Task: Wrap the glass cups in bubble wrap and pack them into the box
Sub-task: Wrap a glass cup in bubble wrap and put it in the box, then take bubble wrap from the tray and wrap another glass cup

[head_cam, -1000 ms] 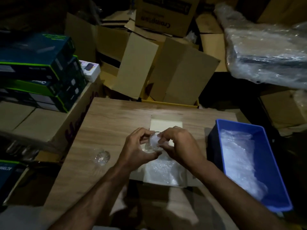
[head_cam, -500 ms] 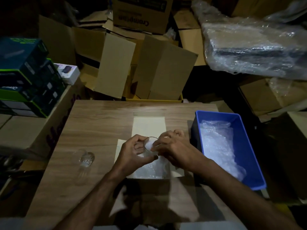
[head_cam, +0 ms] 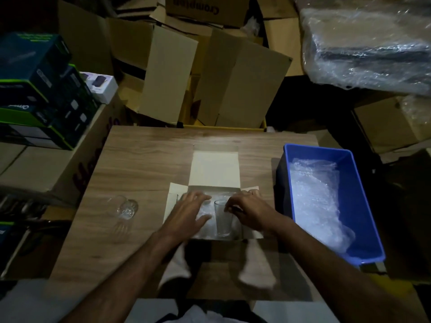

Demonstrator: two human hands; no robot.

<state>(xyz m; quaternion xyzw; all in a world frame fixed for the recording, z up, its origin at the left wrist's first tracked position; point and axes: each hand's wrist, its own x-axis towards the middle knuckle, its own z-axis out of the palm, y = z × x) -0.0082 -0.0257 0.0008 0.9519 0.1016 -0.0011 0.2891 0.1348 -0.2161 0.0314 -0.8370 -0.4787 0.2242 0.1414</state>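
Midway through, by the look of it: one clear glass cup [head_cam: 222, 217] standing upright inside the open white box [head_cam: 178, 194], rim up, its walls bare and see-through, with crinkled bubble wrap [head_cam: 205, 212] bunched against its left side rather than around it. Smooth, slightly tapered, thin-walled, catching a dull highlight at the rim. Just right of the rim, the right hand [head_cam: 250, 213] with fingertips curled in as if pinching the lip or a bit of film there; too dim to tell which. To the left, the left hand [head_cam: 189, 210] spread flat, fingers straight, pressing down on the soft padding, gripping nothing. Stiff pale card for the box, flaps folded out, back lid lying flat on the table [head_cam: 144, 159], a matte wood-grain top. Well apart to the left, a second glass cup [head_cam: 123, 207], unwrapped, apparently tipped on its side. Likely left to do: wrapping both cups properly, packing the second, closing the flaps. Near the right edge, a glossy blue plastic bin [head_cam: 363, 206] holding more cloudy wrap.
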